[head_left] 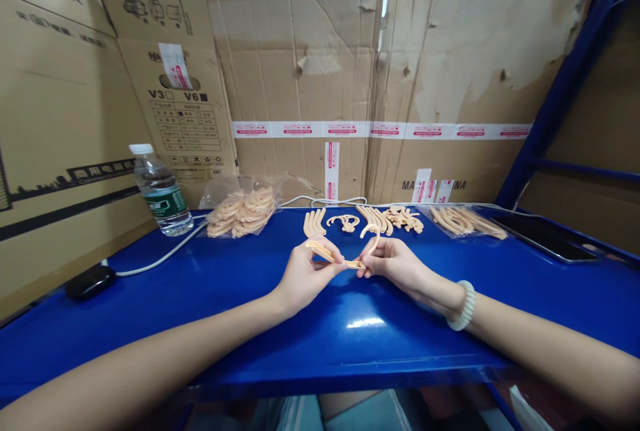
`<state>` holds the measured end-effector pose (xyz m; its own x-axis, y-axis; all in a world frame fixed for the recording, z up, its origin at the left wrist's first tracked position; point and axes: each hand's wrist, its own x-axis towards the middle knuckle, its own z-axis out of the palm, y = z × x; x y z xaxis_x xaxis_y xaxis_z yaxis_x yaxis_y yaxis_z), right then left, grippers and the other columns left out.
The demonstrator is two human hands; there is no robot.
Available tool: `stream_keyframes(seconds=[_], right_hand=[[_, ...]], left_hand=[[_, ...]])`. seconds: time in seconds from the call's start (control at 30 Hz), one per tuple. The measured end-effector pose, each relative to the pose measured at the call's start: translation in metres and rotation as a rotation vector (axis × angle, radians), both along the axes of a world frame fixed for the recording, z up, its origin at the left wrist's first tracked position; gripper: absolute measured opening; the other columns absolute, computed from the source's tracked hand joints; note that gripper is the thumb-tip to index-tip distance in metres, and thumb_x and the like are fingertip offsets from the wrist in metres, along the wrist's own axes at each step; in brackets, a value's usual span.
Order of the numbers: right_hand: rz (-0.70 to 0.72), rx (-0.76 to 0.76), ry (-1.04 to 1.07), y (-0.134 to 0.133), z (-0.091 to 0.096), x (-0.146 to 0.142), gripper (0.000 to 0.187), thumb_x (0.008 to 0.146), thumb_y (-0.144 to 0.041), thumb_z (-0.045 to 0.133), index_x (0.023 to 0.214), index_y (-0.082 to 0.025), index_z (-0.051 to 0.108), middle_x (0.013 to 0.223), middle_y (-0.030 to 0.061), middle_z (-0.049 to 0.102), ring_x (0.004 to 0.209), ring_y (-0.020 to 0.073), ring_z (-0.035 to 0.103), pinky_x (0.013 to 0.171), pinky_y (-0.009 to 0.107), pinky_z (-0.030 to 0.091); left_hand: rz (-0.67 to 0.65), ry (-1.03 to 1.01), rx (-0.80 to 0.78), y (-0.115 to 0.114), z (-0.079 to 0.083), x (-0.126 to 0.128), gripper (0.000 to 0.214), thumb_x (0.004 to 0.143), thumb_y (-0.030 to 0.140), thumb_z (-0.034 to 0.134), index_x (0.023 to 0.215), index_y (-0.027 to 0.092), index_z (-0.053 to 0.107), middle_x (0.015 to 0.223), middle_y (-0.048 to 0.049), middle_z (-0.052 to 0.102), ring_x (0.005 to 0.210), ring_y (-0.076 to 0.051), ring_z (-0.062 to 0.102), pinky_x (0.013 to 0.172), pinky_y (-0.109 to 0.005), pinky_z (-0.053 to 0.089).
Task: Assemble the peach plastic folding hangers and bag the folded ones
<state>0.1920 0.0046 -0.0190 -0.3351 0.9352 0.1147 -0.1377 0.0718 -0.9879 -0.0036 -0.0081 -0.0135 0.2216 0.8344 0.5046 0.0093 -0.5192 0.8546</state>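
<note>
Above the blue table, my left hand point(305, 274) pinches a peach plastic hanger arm point(320, 250). My right hand point(395, 262) is closed on a peach plastic hanger hook point(375, 238), its curve rising above my fingers. The two pieces meet between my fingertips; whether they are joined is hidden. Just behind my hands lie a row of hanger arms point(314, 222), a few loose hooks point(345, 222), a second row of arms point(376, 219) and a heap of small peach pieces point(405, 219).
A clear bag of peach parts point(243, 211) lies at the back left, beside a water bottle point(163, 194). Another bag point(463, 220) and a dark phone or tablet point(550, 239) lie right. A black mouse-like object point(91, 282) is front left. Cardboard sheets point(300, 71) wall the back.
</note>
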Motion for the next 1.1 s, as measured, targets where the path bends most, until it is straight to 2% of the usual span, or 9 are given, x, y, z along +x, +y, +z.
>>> stream_keyframes(seconds=[0.27, 0.5, 0.63, 0.7, 0.83, 0.97, 1.03, 1.1], right_hand=[[-0.036, 0.048, -0.003, -0.002, 0.001, -0.001, 0.034, 0.056, -0.034, 0.086, 0.065, -0.017, 0.059, 0.057, 0.0006, 0.067, 0.053, 0.0147, 0.065, 0.052, 0.024, 0.049], [-0.02, 0.048, -0.005, -0.006, 0.005, -0.003, 0.035, 0.057, -0.036, 0.087, 0.067, -0.016, 0.06, 0.057, -0.0007, 0.065, 0.051, 0.0138, 0.063, 0.051, 0.024, 0.048], [-0.022, 0.068, 0.019, -0.011, 0.008, -0.004, 0.035, 0.062, -0.041, 0.086, 0.073, -0.016, 0.064, 0.074, 0.0016, 0.069, 0.065, 0.0139, 0.065, 0.061, 0.026, 0.052], [-0.036, 0.095, 0.025, -0.011, 0.009, -0.004, 0.034, 0.061, -0.04, 0.088, 0.07, -0.016, 0.065, 0.08, 0.0016, 0.068, 0.068, 0.0118, 0.062, 0.061, 0.023, 0.05], [-0.026, 0.097, -0.018, -0.007, 0.007, -0.003, 0.034, 0.062, -0.04, 0.088, 0.073, -0.015, 0.069, 0.066, -0.001, 0.063, 0.052, 0.0085, 0.052, 0.05, 0.022, 0.045], [-0.014, 0.094, -0.064, -0.007, 0.003, -0.004, 0.038, 0.067, -0.046, 0.084, 0.083, -0.014, 0.07, 0.067, 0.001, 0.065, 0.055, 0.011, 0.059, 0.055, 0.025, 0.051], [-0.005, 0.117, -0.094, -0.008, 0.003, -0.005, 0.042, 0.068, -0.048, 0.083, 0.089, -0.014, 0.07, 0.07, 0.0026, 0.067, 0.058, 0.0129, 0.062, 0.058, 0.027, 0.054], [-0.003, 0.163, -0.136, -0.006, 0.005, -0.005, 0.048, 0.069, -0.05, 0.081, 0.098, -0.015, 0.067, 0.074, 0.0043, 0.069, 0.06, 0.0148, 0.065, 0.058, 0.029, 0.055]], left_hand=[[-0.003, -0.021, -0.05, -0.002, -0.002, 0.001, 0.011, 0.069, 0.019, 0.074, 0.064, 0.017, 0.064, 0.07, 0.0004, 0.06, 0.068, -0.016, 0.063, 0.064, -0.027, 0.055], [0.027, -0.064, -0.106, -0.005, 0.004, 0.002, 0.015, 0.064, 0.019, 0.077, 0.065, 0.016, 0.063, 0.07, 0.0013, 0.06, 0.069, -0.014, 0.061, 0.062, -0.024, 0.053], [0.071, -0.135, -0.18, 0.0, 0.007, 0.0, 0.02, 0.063, 0.02, 0.079, 0.071, 0.016, 0.061, 0.071, 0.0028, 0.06, 0.067, -0.013, 0.061, 0.064, -0.023, 0.053], [0.085, -0.169, -0.235, 0.004, 0.006, -0.002, 0.024, 0.063, 0.022, 0.079, 0.076, 0.016, 0.06, 0.07, 0.0029, 0.061, 0.067, -0.013, 0.063, 0.064, -0.025, 0.054], [0.083, -0.207, -0.322, 0.006, 0.004, -0.002, 0.037, 0.062, 0.025, 0.083, 0.088, 0.016, 0.058, 0.072, 0.0021, 0.065, 0.068, -0.015, 0.065, 0.064, -0.027, 0.056], [0.024, -0.206, -0.417, 0.001, 0.004, 0.004, 0.049, 0.058, 0.024, 0.087, 0.096, 0.016, 0.057, 0.08, -0.0008, 0.07, 0.071, -0.016, 0.068, 0.067, -0.029, 0.057], [-0.037, -0.182, -0.476, -0.003, 0.004, 0.007, 0.052, 0.054, 0.021, 0.09, 0.094, 0.014, 0.058, 0.077, -0.0036, 0.072, 0.07, -0.018, 0.069, 0.067, -0.032, 0.058], [-0.077, -0.163, -0.518, -0.005, 0.005, 0.008, 0.045, 0.053, 0.02, 0.091, 0.086, 0.012, 0.061, 0.071, -0.0046, 0.072, 0.067, -0.018, 0.069, 0.067, -0.031, 0.057]])
